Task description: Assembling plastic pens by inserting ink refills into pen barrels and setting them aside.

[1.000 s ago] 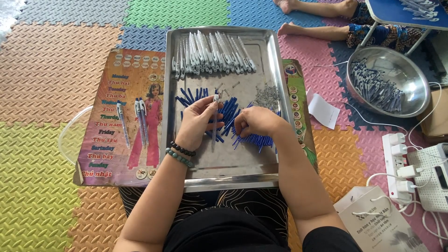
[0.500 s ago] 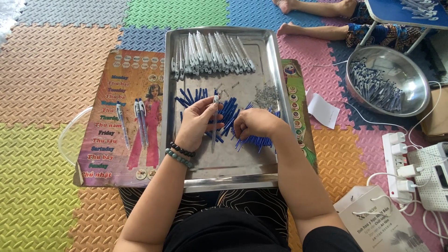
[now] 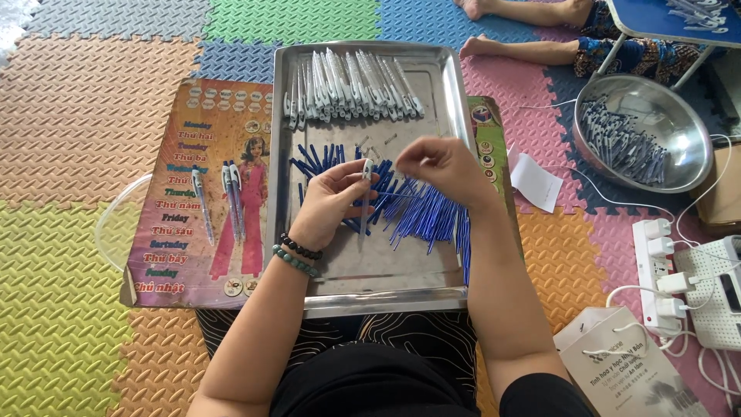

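**Both hands over the steel tray, a pen barrel in the left**

From the head camera, I look down on a steel tray (image 3: pixel 451 93) resting on the person's lap over coloured foam floor mats (image 3: pixel 69 154). My left hand (image 3: pixel 330 202) has its fingers pinched around a white pen barrel (image 3: pixel 366 176), held roughly upright above the middle of the tray. The right hand (image 3: pixel 440 164) hovers just beside it, fingertips drawn together; I cannot tell whether they grip anything. Below both hands lies a loose heap of blue refills (image 3: pixel 421 212), and a row of white pen barrels (image 3: pixel 351 77) lines the tray's far end. Left of the tray, a picture board (image 3: pixel 193 255) carries three finished pens (image 3: pixel 231 197). At the upper right, a round metal bowl (image 3: pixel 679 123) holds more dark pen parts, near another person's bare legs (image 3: pixel 525 50).
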